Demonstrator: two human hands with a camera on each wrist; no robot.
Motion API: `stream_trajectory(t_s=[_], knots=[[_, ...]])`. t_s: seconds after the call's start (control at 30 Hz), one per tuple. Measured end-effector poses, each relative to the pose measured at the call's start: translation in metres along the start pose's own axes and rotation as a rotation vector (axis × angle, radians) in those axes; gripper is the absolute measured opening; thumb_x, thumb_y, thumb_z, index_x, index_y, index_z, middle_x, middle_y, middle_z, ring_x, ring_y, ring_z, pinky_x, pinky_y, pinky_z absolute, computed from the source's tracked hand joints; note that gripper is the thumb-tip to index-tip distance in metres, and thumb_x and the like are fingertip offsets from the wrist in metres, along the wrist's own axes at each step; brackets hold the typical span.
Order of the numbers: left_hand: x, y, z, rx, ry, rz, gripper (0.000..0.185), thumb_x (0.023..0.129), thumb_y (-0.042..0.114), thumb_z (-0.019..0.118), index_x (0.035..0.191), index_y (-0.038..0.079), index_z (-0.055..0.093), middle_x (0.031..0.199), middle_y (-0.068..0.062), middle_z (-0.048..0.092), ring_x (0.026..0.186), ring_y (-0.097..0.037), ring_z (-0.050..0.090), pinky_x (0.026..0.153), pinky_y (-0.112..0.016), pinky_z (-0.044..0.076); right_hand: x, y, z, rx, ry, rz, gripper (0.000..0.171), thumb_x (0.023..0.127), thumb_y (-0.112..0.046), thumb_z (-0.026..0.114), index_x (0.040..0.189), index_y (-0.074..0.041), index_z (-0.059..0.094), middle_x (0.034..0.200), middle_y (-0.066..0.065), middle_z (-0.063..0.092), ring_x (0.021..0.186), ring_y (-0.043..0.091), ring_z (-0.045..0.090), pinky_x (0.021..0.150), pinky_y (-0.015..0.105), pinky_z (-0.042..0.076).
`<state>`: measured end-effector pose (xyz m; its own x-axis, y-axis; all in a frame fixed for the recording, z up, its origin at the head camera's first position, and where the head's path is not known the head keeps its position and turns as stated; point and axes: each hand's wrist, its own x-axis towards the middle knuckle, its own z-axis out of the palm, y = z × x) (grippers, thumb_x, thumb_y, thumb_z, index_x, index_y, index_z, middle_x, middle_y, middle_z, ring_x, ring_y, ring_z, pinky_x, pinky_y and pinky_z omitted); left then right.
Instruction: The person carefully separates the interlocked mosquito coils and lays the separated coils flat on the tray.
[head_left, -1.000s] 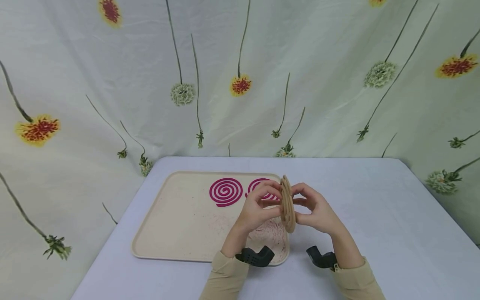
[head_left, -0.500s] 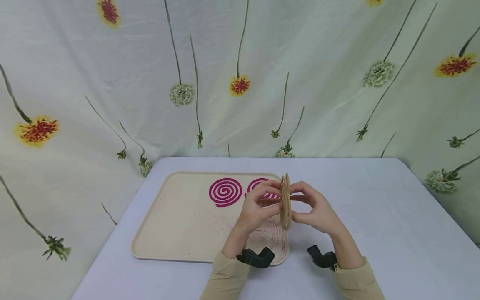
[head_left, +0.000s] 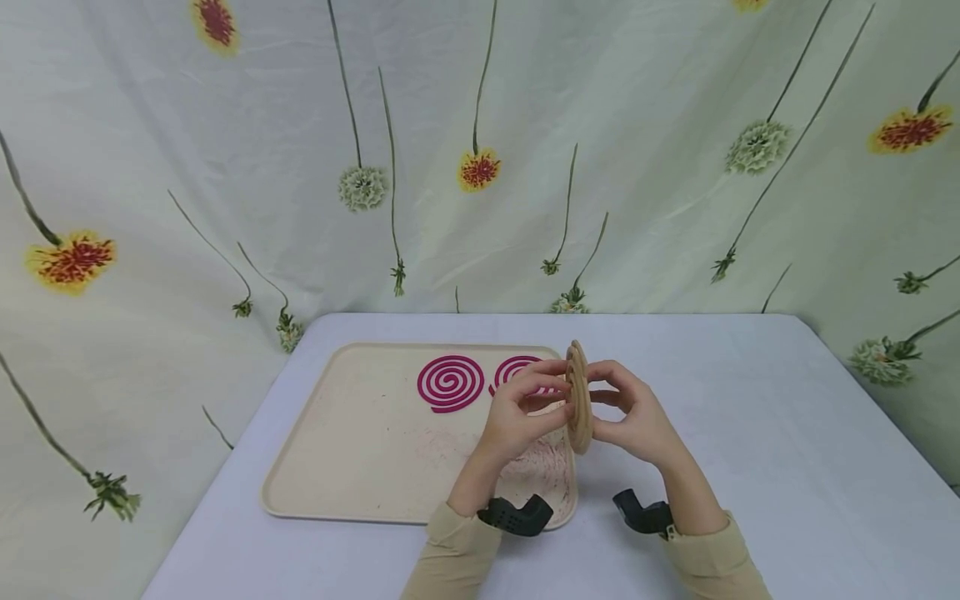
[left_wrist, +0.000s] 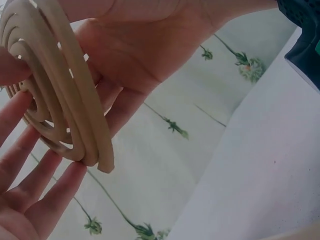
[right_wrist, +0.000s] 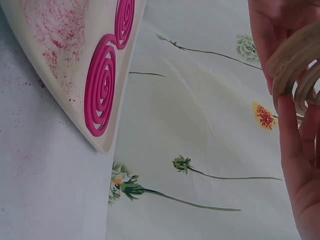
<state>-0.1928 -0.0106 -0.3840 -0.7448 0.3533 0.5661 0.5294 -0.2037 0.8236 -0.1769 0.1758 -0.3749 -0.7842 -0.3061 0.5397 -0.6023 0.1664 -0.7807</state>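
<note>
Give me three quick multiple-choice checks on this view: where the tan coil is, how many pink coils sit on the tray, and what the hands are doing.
1. Where is the tan coil?
A. Flat on the tray
B. Held up between both hands
C. On the bare table

2. How many pink coils lie on the tray?
A. One
B. Two
C. Four

3. How do the left hand and right hand stand?
A. Both pinch the coil
B. Both rest flat on the table
C. Only the right touches it

Answers: 1 B, it stands on edge between the fingers. 2 B, two spirals sit side by side. 3 A, fingers of each hand close on it.
</note>
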Motion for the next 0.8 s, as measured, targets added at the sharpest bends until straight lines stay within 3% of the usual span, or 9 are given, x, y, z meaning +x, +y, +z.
stream_trajectory(t_s=[0.23, 0.43, 0.57, 0.8], knots=[[-0.001, -0.002, -0.001, 0.039, 0.048, 0.012, 0.017, 0.076, -0.007, 0.069, 0.092, -0.008, 0.064, 0.121, -0.019, 0.054, 0.112, -0.028, 0.052, 0.091, -0.038, 0.049, 0.000, 0.000, 0.002, 0.036, 0.003, -0.030, 0.047, 0.071, 0.013, 0.071, 0.113, 0.001, 0.054, 0.108, 0.002, 0.057, 0.106, 0.015, 0.051, 0.085, 0.029, 0.051], [-0.002, -0.003, -0.003, 0.037, -0.001, 0.003, 0.020, 0.077, -0.004, 0.070, 0.096, -0.006, 0.065, 0.122, -0.017, 0.052, 0.113, -0.025, 0.051, 0.092, -0.045, 0.048, 0.000, 0.000, 0.002, 0.049, -0.012, -0.035, 0.048, 0.071, 0.012, 0.071, 0.114, 0.001, 0.053, 0.109, 0.007, 0.057, 0.106, 0.015, 0.050, 0.084, 0.029, 0.051], [-0.002, -0.002, -0.004, 0.058, -0.027, -0.029, 0.020, 0.081, 0.000, 0.071, 0.100, -0.004, 0.067, 0.123, -0.013, 0.053, 0.109, -0.026, 0.055, 0.089, -0.049, 0.049, 0.000, -0.001, 0.002, 0.036, -0.006, -0.039, 0.047, 0.071, 0.012, 0.071, 0.113, 0.001, 0.054, 0.108, 0.011, 0.057, 0.106, 0.015, 0.050, 0.084, 0.029, 0.051], [-0.001, 0.009, 0.000, 0.093, -0.005, -0.042, 0.010, 0.079, -0.009, 0.067, 0.088, -0.008, 0.066, 0.124, -0.021, 0.053, 0.114, -0.034, 0.050, 0.090, -0.040, 0.049, 0.000, -0.002, 0.000, 0.027, -0.006, -0.040, 0.046, 0.071, 0.012, 0.070, 0.112, -0.001, 0.054, 0.107, 0.005, 0.057, 0.104, 0.015, 0.050, 0.085, 0.030, 0.051]])
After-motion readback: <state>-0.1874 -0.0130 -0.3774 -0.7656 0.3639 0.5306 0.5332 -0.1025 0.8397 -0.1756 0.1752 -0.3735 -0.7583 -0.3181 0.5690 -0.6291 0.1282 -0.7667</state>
